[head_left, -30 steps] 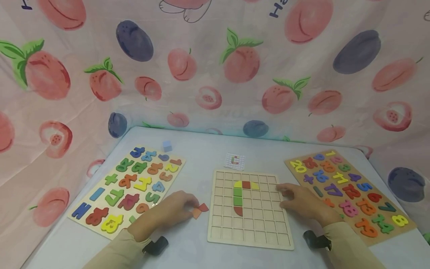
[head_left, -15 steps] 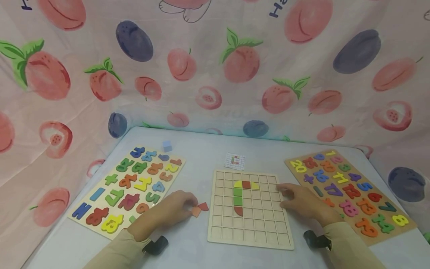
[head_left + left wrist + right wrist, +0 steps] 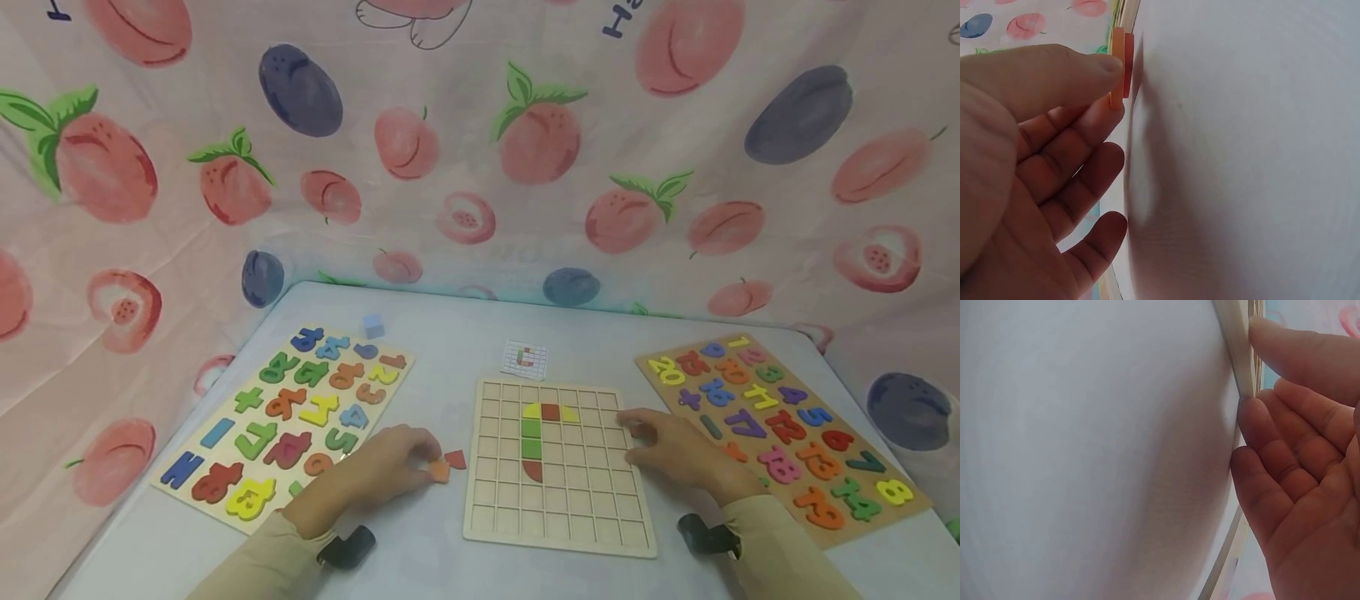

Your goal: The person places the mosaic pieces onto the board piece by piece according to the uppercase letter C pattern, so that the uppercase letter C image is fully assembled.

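- The left hand (image 3: 390, 471) lies on the table (image 3: 450, 342) just left of the grid board (image 3: 558, 533), thumb and forefinger pinching a small orange tile (image 3: 439, 472); the other fingers hang loosely curved
- In the left wrist view the thumb presses the orange tile (image 3: 1117, 65) against the fingertip; whether it has left the table surface cannot be told
- A red tile (image 3: 455, 458) lies on the table just beside the orange one, between the left hand and the board's left edge
- The right hand (image 3: 675, 450) rests at the right edge of the grid board, fingers nearly straight and relaxed, gripping nothing; the right wrist view shows the fingertips (image 3: 1254, 419) touching the board's edge (image 3: 1235, 350)
- The grid board holds a hook of tiles: yellow, red and yellow pieces along the top (image 3: 551, 412), two green squares (image 3: 531, 440) below the left end, and a red rounded piece (image 3: 532, 471) at the bottom; the other cells are bare wood
- A small pattern card (image 3: 524, 359) lies just beyond the board
- A tray of coloured numbers (image 3: 285, 421) lies left of the left hand, with a pale blue cube (image 3: 373, 326) at its far end
- A second number tray (image 3: 780, 433) lies to the right, under the right forearm
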A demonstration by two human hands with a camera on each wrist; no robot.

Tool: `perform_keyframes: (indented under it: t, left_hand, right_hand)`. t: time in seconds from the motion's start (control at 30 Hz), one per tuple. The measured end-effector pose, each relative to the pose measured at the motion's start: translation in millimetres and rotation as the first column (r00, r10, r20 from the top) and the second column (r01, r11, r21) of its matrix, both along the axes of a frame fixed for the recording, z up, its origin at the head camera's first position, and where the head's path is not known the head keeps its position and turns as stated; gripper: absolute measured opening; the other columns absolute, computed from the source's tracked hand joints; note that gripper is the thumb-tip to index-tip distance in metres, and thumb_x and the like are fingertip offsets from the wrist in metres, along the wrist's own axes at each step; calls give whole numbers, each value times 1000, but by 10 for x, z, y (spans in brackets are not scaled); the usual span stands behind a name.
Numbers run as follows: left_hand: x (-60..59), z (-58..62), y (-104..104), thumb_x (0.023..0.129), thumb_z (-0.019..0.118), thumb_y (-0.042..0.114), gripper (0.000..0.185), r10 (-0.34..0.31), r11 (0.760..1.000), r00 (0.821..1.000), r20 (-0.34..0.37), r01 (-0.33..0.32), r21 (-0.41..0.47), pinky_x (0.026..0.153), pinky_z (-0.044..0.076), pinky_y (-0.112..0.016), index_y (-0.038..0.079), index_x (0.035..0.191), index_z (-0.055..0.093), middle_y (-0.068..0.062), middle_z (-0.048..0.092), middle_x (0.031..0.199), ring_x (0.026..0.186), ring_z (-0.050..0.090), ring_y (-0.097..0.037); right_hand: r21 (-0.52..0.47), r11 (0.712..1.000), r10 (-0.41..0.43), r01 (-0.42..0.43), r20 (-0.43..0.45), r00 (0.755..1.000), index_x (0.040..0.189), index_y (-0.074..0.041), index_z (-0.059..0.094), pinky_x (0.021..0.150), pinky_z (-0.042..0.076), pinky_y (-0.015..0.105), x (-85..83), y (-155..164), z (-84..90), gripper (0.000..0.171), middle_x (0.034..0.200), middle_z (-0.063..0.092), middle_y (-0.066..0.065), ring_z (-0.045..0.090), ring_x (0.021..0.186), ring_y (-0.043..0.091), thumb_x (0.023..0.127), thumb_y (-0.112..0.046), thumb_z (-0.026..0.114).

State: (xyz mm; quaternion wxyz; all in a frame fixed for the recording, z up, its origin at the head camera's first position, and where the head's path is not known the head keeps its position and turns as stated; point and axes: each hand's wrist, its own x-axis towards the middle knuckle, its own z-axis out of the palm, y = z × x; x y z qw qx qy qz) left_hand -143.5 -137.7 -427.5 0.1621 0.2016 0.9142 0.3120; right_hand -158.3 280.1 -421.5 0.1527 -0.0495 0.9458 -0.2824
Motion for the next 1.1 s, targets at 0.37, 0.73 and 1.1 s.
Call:
perform_keyframes:
  t: [0.37, 0.73, 1.1]
  left_hand:
    - [-24, 17, 20, 90, 75, 27, 26, -5, 1000, 999, -53, 7, 24, 94, 49, -45, 12, 110, 69, 5, 65, 104, 103, 58, -19]
    - [-79, 28, 165, 89, 74, 15, 21, -23, 999, 995, -98, 26, 29, 93, 50, -43, 13, 109, 70, 4, 67, 106, 106, 60, -20]
    - [-198, -24, 384, 89, 77, 26, 22, -58, 998, 987, -149, 61, 14, 86, 51, -35, 14, 107, 71, 7, 67, 102, 99, 59, -14]
  right_hand:
    - [1, 1000, -7, 7, -3, 1000, 142, -11, 54, 104, 34, 65, 7, -3, -8, 62, 138, 57, 19, 42, 134, 45, 87, -26, 77]
    - [-1, 1000, 8, -8, -5, 1000, 142, -10, 54, 102, 36, 65, 8, 5, 13, 62, 139, 57, 20, 43, 133, 46, 87, -27, 77]
    - [-5, 1000, -18, 18, 15, 1000, 142, -11, 54, 103, 35, 64, 12, -12, 1, 61, 139, 56, 20, 43, 133, 45, 87, -25, 77]
